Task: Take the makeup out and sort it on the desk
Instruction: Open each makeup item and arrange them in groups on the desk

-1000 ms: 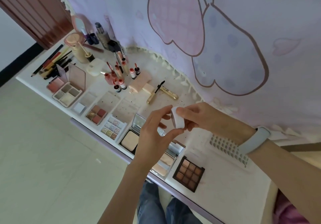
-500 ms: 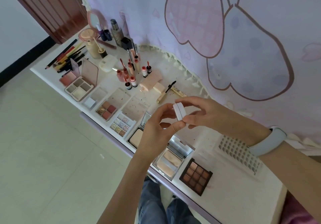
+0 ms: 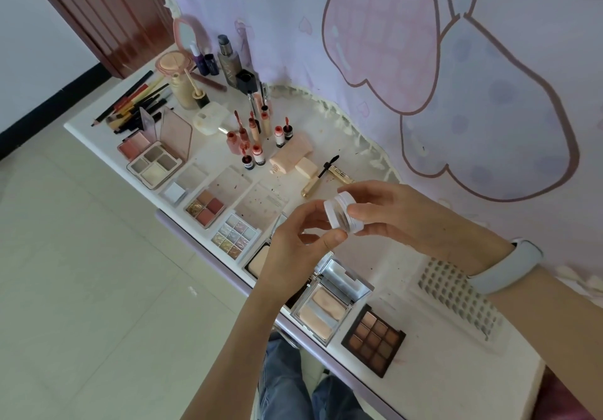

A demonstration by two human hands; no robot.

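I watch both hands, left hand point(image 3: 295, 250) and right hand point(image 3: 398, 215), pinch a small white jar point(image 3: 342, 212) above the crowded surface point(image 3: 434, 374), fingers clamped on it; a slip could drop it onto the open palettes point(image 3: 326, 308).

small white jar point(image 3: 343, 213) between both hands above cluttered desk point(image 3: 424, 374)

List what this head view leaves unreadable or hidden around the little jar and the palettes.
- Small white jar: contents hidden; the right hand and left hand cover its ends.
- Beige powder compact: mostly behind the left hand.
- Gold mascara tube: lettering too small to read.
- Desk: its near right end is cut off behind the right forearm.
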